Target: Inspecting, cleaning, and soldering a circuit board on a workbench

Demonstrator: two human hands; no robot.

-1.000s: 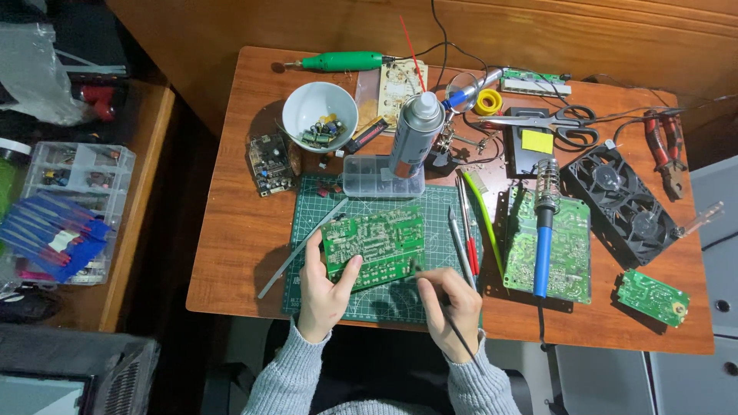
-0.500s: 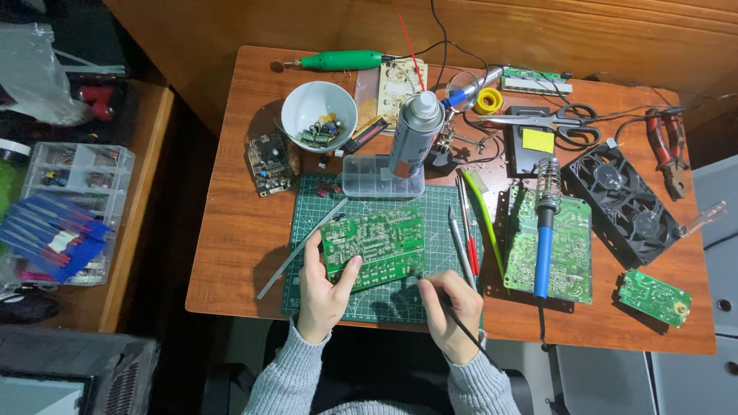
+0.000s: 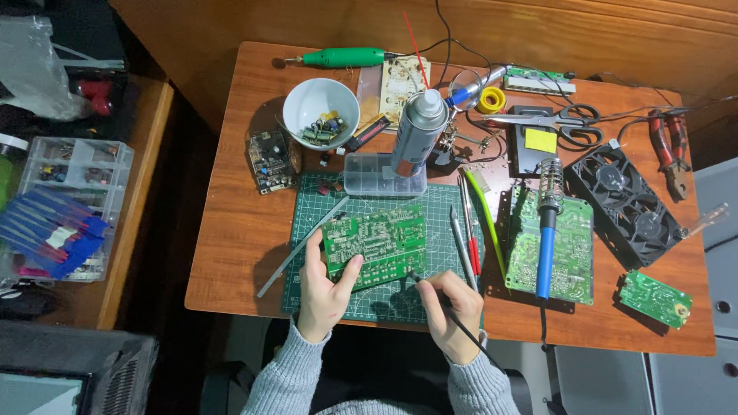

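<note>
While the left hand (image 3: 323,296) clamps the green circuit board (image 3: 374,242) by its near-left corner on the cutting mat (image 3: 438,204), the right hand (image 3: 453,311) pinches a thin black probe (image 3: 442,301), tip at the board's near edge. Advised: brace wrist on desk (image 3: 231,223), board steady.

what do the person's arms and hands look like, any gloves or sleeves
Both arms wear grey ribbed knit sleeves reaching the wrists, with snug cuffs. The left hand and right hand are bare: no gloves, and no rings or watch that can be made out.
</note>
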